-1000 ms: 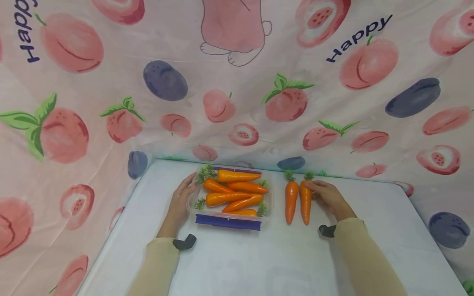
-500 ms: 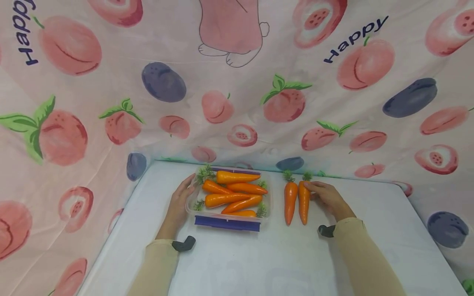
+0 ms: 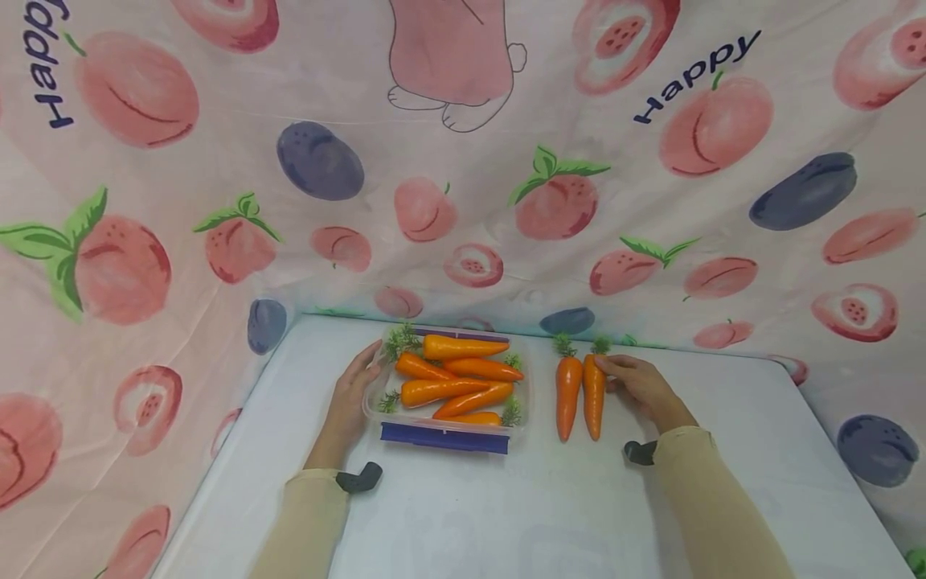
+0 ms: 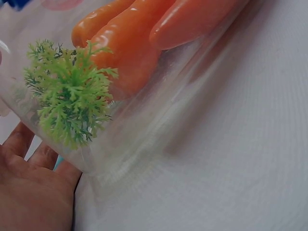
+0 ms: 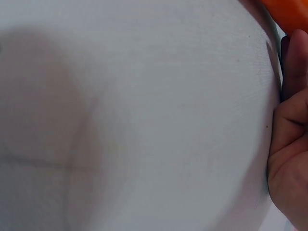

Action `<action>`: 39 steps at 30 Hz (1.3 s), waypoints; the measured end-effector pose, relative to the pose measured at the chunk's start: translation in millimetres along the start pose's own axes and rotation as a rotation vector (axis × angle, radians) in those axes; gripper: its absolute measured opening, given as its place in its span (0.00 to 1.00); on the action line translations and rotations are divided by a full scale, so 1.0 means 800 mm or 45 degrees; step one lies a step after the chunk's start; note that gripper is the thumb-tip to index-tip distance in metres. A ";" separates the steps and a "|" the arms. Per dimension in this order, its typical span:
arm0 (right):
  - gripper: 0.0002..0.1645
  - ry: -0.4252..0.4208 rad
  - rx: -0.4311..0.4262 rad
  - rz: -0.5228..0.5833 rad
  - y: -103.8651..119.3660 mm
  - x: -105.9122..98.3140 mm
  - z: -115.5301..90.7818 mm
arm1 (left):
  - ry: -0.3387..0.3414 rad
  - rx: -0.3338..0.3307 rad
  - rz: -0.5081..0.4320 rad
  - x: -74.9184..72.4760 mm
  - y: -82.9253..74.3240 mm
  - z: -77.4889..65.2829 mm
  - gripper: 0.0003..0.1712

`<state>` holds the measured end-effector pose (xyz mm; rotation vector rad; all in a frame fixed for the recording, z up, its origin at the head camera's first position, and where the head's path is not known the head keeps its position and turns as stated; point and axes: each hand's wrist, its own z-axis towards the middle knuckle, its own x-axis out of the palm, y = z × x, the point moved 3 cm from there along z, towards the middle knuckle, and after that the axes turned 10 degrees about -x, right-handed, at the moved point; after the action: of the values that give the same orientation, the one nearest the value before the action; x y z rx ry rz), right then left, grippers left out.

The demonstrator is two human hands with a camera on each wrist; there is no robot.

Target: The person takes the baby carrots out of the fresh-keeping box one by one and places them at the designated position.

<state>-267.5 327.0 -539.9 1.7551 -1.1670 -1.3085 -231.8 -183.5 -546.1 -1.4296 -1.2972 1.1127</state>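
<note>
White table (image 3: pixel 463 515), far edge: loose left hand (image 3: pixel 353 388) touches a clear rectangular plastic box (image 3: pixel 415 416), right hand (image 3: pixel 642 388) a slim orange carrot (image 3: pixel 594 402), grip unclear.

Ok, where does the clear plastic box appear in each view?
Head: the clear plastic box is in the lower middle, beside the left hand.
Left wrist: the box is upper left, cut off by the frame, with green carrot leaves inside.
Right wrist: not in it.
Shared landmark: the white tabletop is in all three.
</note>
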 end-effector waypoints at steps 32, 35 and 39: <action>0.47 0.156 -0.019 0.015 0.025 -0.017 -0.029 | 0.003 -0.003 -0.023 0.003 -0.001 0.002 0.28; 0.46 0.227 -0.072 0.041 0.039 -0.014 -0.036 | -0.001 -0.007 -0.016 0.001 0.000 0.002 0.28; 0.43 0.337 -0.145 0.066 0.057 -0.008 -0.044 | 0.000 -0.005 -0.013 0.001 0.001 0.001 0.28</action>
<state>-246.9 314.3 -487.0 1.7408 -0.9642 -1.0534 -232.6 -182.7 -546.9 -1.4240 -1.3056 1.1038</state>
